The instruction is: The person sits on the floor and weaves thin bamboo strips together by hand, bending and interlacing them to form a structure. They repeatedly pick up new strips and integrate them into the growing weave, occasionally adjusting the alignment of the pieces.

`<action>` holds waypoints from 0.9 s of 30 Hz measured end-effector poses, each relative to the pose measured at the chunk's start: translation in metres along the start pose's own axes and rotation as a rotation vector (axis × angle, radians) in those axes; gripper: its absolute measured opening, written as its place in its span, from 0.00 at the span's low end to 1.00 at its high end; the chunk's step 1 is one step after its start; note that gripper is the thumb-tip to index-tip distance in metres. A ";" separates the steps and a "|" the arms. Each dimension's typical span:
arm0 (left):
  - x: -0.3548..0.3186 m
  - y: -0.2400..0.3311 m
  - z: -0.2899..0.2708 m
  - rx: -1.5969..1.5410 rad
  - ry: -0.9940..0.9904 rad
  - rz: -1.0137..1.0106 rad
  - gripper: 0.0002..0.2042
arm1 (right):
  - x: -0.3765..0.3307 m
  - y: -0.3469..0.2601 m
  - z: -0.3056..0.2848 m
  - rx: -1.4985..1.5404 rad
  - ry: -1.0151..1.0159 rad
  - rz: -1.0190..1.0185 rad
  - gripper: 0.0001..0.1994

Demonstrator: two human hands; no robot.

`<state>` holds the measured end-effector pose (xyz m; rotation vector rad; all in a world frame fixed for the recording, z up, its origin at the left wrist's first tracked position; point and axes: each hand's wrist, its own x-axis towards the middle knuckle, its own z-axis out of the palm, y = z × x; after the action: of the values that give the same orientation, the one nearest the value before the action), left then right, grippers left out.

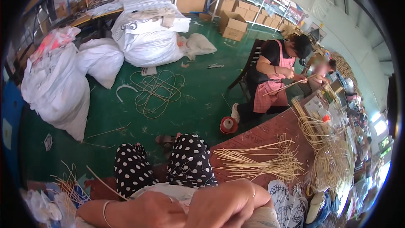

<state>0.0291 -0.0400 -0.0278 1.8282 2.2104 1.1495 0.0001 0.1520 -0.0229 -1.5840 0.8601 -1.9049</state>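
Observation:
At the lower edge, over my lap, my left hand (147,211) and my right hand (225,200) are close together with their backs toward me. Both look curled, and the fingers are mostly hidden. A thin pale rattan cane (103,182) slants up and left from beneath my left hand, which appears closed on it. Whatever my right hand grips is out of sight. My knees in black trousers with white dots (192,160) are just beyond. To the right, many loose pale sticks (261,160) lie on a red-brown board (236,141).
Coiled rattan bundles (331,160) fill the right side. A red bowl with a spool (228,124) stands near a seated co-worker (274,76) handling sticks. Loose cord (156,95) lies on the green floor. White sacks (55,93) stand left; more sticks (74,183) lie lower left.

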 end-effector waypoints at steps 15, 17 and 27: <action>0.006 -0.022 -0.006 -0.158 0.436 -0.236 0.05 | -0.027 0.050 -0.026 0.294 0.518 0.361 0.05; 0.004 -0.024 -0.005 -0.169 0.451 -0.223 0.05 | -0.029 0.052 -0.028 0.314 0.514 0.411 0.05; 0.005 -0.017 -0.015 0.141 0.618 -0.163 0.06 | -0.023 0.028 0.029 -0.771 0.879 0.231 0.07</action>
<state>0.0068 -0.0436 -0.0247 1.4212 2.7498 1.7426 0.0329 0.1458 -0.0549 -0.8181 2.2362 -2.2130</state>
